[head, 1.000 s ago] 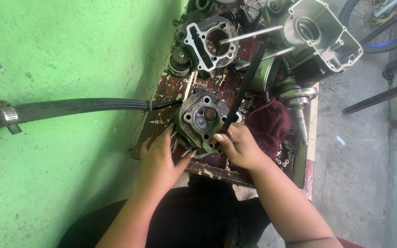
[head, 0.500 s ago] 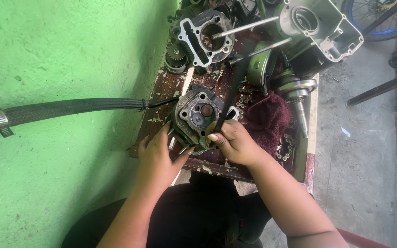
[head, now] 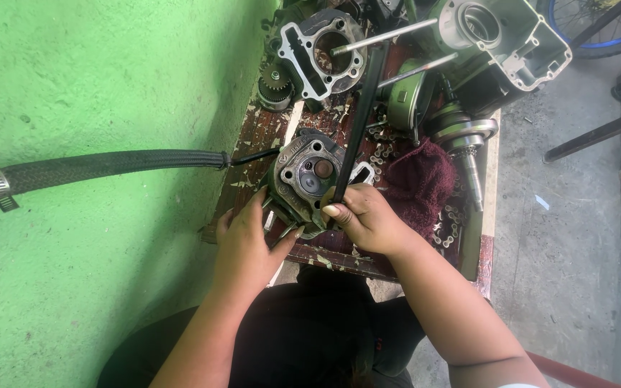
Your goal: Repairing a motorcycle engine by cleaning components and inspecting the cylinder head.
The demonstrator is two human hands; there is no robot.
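Worn reddish-brown wood, flaking and oil-stained, forms the small surface (head: 253, 136), which stands against a bright green wall (head: 95, 86) on its left, with grey concrete floor (head: 569, 237) to its right. At the near edge sits one engine cylinder head (head: 303, 179). The left hand (head: 247, 244) steadies its near side, fingers spread against the metal. The right hand (head: 368, 215) is clenched around one long black tool (head: 359, 122) that slants toward the far edge. One dark red rag (head: 418, 183) lies just right of the head. At the far edge lie one cylinder block (head: 321, 54) and one large engine casing (head: 512, 36). One braided black hose (head: 102, 167) runs in from the wall.
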